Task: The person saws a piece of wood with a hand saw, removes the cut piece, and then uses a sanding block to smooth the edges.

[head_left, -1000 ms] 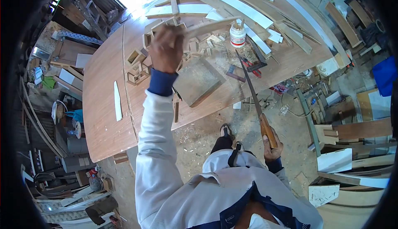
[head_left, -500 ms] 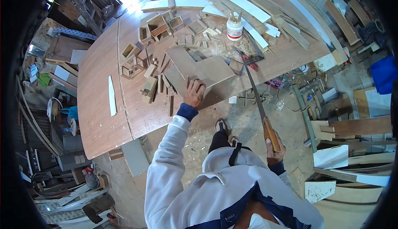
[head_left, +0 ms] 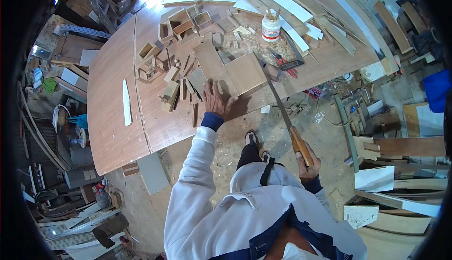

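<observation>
My left hand (head_left: 215, 101) lies with fingers spread at the near left edge of a brown L-shaped board (head_left: 245, 74) on the worktable (head_left: 110, 95). In my right hand (head_left: 310, 163) is the wooden handle of a handsaw (head_left: 282, 109). Its long dark blade slants up and left, the tip end right at the board's right corner. Left of the board are several small wood offcuts (head_left: 172, 90). Red-handled pliers (head_left: 288, 68) and a dark square (head_left: 294, 64) rest to its right.
A white glue tub (head_left: 270, 28) with sticks in it stands farther back. Small open wooden boxes (head_left: 181, 22) sit left of it. Long strips (head_left: 282, 1) cover the table's far side. Boards (head_left: 409, 147) are stacked on the right, above the littered floor (head_left: 226, 161).
My left hand has slid left along the board and its fingers have spread. The handsaw has moved left, bringing its blade to the board's right corner.
</observation>
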Available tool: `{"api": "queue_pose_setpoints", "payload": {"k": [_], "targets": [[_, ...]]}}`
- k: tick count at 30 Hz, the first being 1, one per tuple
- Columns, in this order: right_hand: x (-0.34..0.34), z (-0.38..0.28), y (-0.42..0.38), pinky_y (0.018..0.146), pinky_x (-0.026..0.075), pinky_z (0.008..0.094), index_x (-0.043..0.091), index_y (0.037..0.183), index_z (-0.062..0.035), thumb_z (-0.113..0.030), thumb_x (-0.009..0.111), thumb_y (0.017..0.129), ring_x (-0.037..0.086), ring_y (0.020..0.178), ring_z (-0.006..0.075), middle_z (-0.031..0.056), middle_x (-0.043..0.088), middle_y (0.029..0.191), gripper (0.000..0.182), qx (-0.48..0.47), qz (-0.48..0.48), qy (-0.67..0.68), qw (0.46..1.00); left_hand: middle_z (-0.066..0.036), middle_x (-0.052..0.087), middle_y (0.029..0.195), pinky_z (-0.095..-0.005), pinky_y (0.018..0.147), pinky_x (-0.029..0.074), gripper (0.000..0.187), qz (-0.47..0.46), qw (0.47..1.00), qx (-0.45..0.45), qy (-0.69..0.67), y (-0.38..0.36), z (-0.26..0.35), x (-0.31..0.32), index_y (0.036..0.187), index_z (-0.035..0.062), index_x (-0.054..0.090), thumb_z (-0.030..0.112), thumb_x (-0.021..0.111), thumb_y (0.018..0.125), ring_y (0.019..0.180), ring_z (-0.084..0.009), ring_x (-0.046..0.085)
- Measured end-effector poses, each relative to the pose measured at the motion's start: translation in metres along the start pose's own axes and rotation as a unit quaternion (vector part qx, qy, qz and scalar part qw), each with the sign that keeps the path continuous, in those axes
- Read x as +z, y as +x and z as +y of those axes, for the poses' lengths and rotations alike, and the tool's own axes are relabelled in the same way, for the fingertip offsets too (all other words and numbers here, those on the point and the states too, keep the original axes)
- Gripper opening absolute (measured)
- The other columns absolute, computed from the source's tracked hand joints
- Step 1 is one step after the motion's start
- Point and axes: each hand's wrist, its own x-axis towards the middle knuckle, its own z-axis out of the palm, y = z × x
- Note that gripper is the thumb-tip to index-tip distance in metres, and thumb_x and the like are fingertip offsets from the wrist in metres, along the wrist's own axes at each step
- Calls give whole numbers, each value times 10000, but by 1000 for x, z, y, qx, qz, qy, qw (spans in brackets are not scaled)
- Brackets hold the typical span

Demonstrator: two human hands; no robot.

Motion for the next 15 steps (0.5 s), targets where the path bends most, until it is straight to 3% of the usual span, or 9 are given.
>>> {"api": "queue_pose_setpoints", "payload": {"k": [3,6,11,15], "targets": [[7,-8,6,730,530,285,542,1246,65,-85,648,858,690,861,210,199,675,1049,430,17,-25,3,1000,-239,246,1488,-579,1103,168,788,19,998,-58,-1,11,-3,15,1406,-3,289,428,621,836,1400,-442,163],[15,-3,11,712,530,278,544,1248,57,-104,653,867,687,843,185,195,678,1035,427,12,-29,15,999,-242,225,1506,-556,1112,176,766,21,996,-54,61,22,-3,33,1411,-25,296,447,561,870,1409,-433,149],[23,-13,22,716,527,275,549,1244,49,-121,661,873,680,842,165,186,685,1020,424,57,-69,9,996,-229,203,1519,-536,1130,169,728,49,998,-28,32,41,1,54,1403,-54,316,425,526,896,1418,-421,128],[37,-8,30,725,526,276,553,1244,38,-121,661,874,680,846,170,180,688,1016,417,23,-56,16,998,-228,197,1521,-527,1140,160,722,33,998,-41,35,59,5,65,1403,-58,318,424,515,904,1423,-416,115]]}}
